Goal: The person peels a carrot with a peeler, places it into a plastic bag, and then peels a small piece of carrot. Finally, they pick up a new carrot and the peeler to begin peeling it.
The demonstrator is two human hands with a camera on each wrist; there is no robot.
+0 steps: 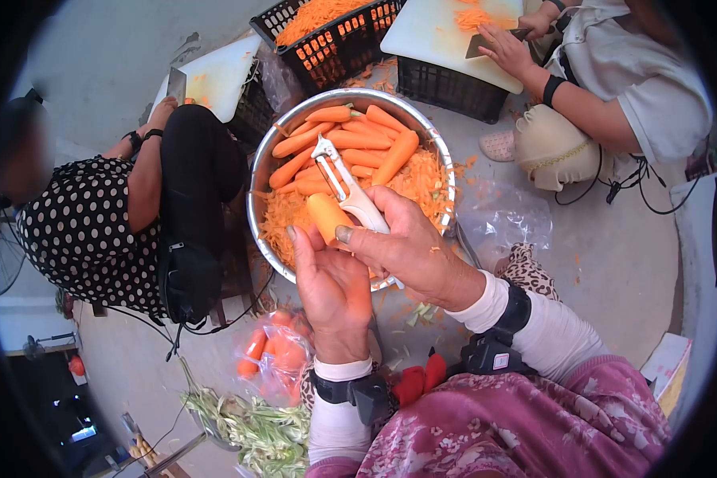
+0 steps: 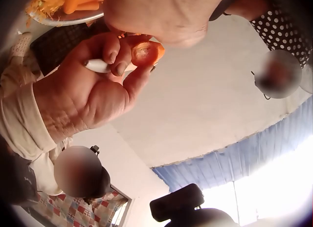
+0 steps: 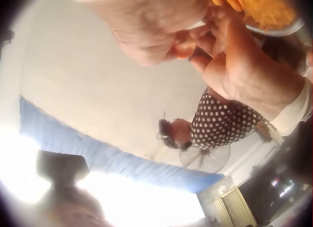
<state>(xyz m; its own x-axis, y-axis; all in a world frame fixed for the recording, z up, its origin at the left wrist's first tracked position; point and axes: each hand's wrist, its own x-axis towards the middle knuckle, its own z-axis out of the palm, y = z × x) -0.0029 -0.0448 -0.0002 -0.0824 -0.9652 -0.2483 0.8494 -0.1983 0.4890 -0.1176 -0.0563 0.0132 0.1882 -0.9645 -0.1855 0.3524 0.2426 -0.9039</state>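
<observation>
Over the steel basin (image 1: 255, 231), my right hand (image 1: 414, 243) grips a white vegetable peeler (image 1: 362, 207), its blade end pointing up and away. The thumb and fingers of that same hand pinch a short, peeled carrot (image 1: 327, 215); its rounded orange end (image 2: 145, 53) shows in the left wrist view. Just left of it my left hand (image 1: 336, 291) lies palm up with the thumb raised, its fingers reaching to the lower side of the carrot and partly hidden there. Whole peeled carrots (image 1: 358, 139) lie in the basin on top of orange shreds (image 1: 426, 179).
Two people sit beyond the basin, each with a knife (image 1: 498, 40) at a white cutting board (image 1: 430, 36) on black crates. A black basket (image 1: 338, 48) holds carrot shreds. A plastic bag of carrots (image 1: 275, 354) and pale green scraps (image 1: 255, 430) lie on the floor at left.
</observation>
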